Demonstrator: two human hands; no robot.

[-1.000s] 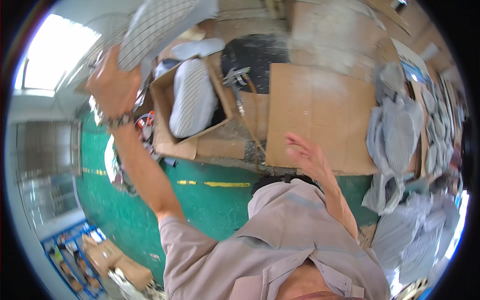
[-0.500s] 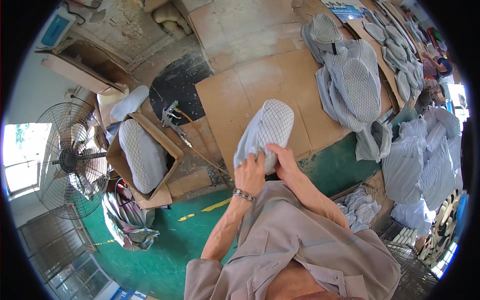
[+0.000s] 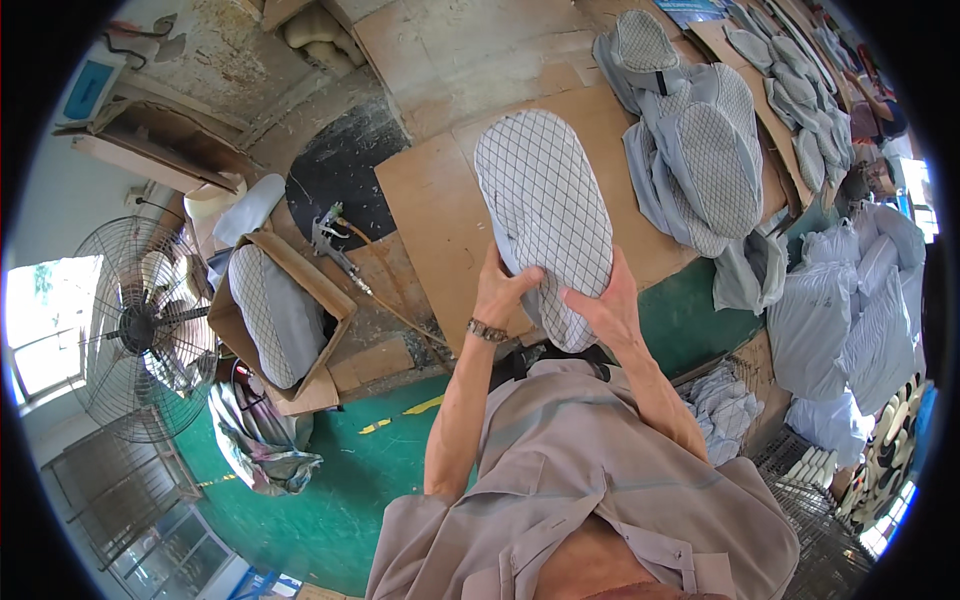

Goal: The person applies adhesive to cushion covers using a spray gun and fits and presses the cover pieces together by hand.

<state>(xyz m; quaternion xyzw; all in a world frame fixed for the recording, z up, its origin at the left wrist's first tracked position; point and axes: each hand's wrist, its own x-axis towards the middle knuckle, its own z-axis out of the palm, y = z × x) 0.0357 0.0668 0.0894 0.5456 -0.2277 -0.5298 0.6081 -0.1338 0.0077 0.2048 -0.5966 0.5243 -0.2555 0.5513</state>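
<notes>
A pale grey fabric boot liner with a diamond-stitched sole is held in front of my body, sole facing up, toe end pointing away. My left hand grips its near left side, thumb laid on the sole. On the opposite edge my right hand is closed too, its thumb pressing close to the near end. My other fingers are hidden underneath. Beyond the liner lies a flat brown cardboard sheet on the bench. A similar liner sits in an open cardboard box at the left.
Several more liners are piled at the far right of the bench. A spray gun with a hose lies beside a black patch. At the left stands a wire fan. White plastic bags hang at the right; a person is far right.
The liner has been turned from its side so the stitched sole faces up, and it has been lifted nearer. My left hand has shifted to its left edge, my right to its right edge.
</notes>
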